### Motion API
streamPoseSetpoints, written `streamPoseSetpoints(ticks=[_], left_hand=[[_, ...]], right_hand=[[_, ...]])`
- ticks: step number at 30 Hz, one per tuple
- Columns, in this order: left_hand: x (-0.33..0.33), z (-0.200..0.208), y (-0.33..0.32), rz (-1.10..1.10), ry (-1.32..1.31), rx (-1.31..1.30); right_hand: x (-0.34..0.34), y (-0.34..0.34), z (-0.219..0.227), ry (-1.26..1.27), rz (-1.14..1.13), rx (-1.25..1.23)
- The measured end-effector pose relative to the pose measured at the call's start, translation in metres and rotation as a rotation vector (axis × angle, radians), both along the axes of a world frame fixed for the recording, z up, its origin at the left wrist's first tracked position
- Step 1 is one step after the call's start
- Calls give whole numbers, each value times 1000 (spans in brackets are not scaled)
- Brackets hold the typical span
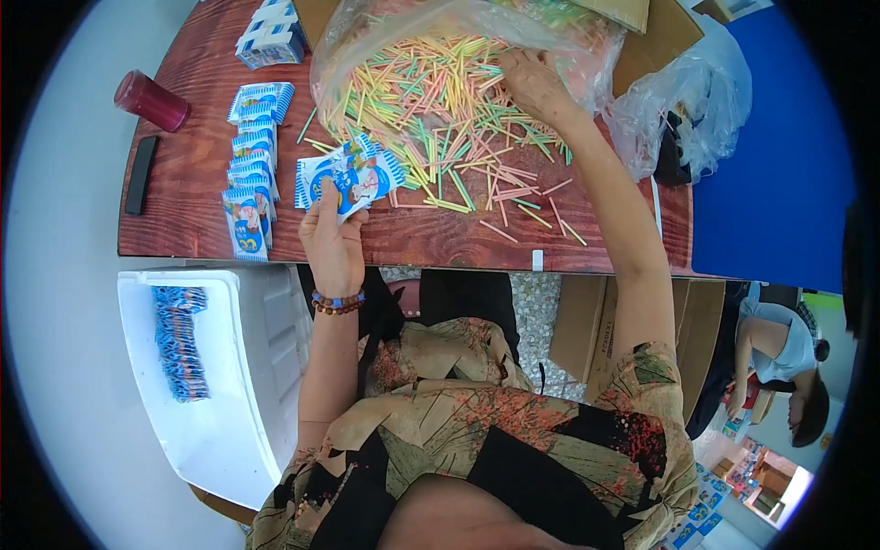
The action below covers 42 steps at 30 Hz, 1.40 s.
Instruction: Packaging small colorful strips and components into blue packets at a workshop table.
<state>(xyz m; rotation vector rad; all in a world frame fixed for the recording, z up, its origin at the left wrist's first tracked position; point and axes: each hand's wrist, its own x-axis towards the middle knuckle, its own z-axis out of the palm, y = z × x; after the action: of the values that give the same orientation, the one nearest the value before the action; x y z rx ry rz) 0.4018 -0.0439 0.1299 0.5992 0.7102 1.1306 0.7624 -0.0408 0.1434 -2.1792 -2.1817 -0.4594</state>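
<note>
My left hand [332, 240] is closed around a few blue-and-white printed packets [353, 179], fanned out above the table's near edge, thumb on top. A heap of thin pastel sticks [412, 101], pink, yellow and green, spills toward me from a large clear plastic bag [332, 69]. At the heap's right side my right hand [536, 87] has its fingers curled down at the sticks; its fingertips are hidden, so what they pinch does not show. To the left of my left hand, a row of similar packets [252, 174] lies overlapping on the wood-grain table [197, 225].
A red cup [151, 101] and a black bar-shaped object [140, 174] lie far left. A white foam box [220, 440] with stacked packets [181, 344] stands below the table's edge. Cardboard [674, 46] and another plastic bag [715, 101] are back right. Another person [775, 344] is at right.
</note>
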Motion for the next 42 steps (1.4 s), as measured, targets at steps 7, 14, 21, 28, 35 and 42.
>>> streamPoseSetpoints(ticks=[7, 14, 21, 28, 35, 42], left_hand=[[2, 2, -2, -15, -20, -2], [-1, -3, -1, -25, -37, -24], [2, 1, -6, -47, -77, -73], [6, 2, -6, -69, -85, -63], [29, 4, 1, -111, -182, -109], [51, 5, 8, -95, -231, -171]], right_hand=[[-14, 1, 8, 240, -69, 64], [-28, 10, 14, 1232, -146, 130], [-83, 9, -34, 1775, -72, 465], [-83, 5, -29, 1844, -61, 453], [-94, 10, 4, 2542, 293, 565], [-163, -9, 56, 2240, 508, 888]])
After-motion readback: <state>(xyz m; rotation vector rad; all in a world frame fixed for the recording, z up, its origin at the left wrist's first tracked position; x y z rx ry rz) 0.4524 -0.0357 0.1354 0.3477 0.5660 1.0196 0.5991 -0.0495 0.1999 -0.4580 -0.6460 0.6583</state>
